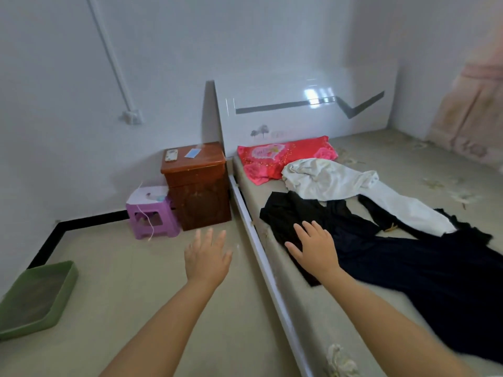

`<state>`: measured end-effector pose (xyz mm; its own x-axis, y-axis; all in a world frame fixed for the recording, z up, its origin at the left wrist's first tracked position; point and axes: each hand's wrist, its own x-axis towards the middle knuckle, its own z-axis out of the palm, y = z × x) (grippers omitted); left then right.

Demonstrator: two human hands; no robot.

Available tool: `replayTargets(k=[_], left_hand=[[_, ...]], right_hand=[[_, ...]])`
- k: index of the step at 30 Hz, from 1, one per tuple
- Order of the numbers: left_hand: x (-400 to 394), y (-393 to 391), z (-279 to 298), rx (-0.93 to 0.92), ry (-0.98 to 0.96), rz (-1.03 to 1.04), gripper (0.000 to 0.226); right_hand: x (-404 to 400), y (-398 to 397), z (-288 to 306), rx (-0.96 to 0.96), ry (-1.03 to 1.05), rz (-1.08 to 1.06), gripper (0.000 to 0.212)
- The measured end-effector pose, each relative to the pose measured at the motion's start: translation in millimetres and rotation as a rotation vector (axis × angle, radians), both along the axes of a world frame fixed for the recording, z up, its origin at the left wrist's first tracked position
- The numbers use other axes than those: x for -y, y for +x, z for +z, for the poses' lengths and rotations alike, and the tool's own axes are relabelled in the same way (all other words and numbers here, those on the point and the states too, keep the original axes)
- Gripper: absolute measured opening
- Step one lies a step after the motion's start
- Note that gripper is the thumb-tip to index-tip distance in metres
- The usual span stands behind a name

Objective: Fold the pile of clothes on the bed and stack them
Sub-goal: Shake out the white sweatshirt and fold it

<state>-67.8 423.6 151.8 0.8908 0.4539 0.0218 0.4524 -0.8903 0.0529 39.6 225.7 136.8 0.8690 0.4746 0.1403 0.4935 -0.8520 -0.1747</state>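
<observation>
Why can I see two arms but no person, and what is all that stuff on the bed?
The camera sits on the person's head and looks forward and down, so you see only their own arms, as if you were them. There is just this one picture.

The left hand is open and over the floor, holding nothing. The right hand is open too, fingers spread, over a black garment near the edge of the bed. It holds nothing.

Also on the bed lie a white garment, partly over the dark clothes, a large dark navy garment and a red pillow. Nothing is folded yet.

Beside the bed stand a brown cabinet and a purple stool.
</observation>
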Motion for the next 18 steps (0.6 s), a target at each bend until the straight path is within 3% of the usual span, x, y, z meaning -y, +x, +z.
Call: replayTargets(k=[9, 14, 18], left_hand=[[-72, 224, 7, -0.025, -0.037, -0.326, 0.054], [-65, 337, -24, -0.087, 0.001, -0.502, 0.055], [-48, 435, -51, -0.142, 0.008, -0.617, 0.054]], right_hand=[[-41, 155, 0, -0.01, 0.026, -0.344, 0.082], [-22, 239, -38, -0.178, 0.041, -0.561, 0.065], [-1, 315, -77, -0.193, 0.076, -0.654, 0.067]])
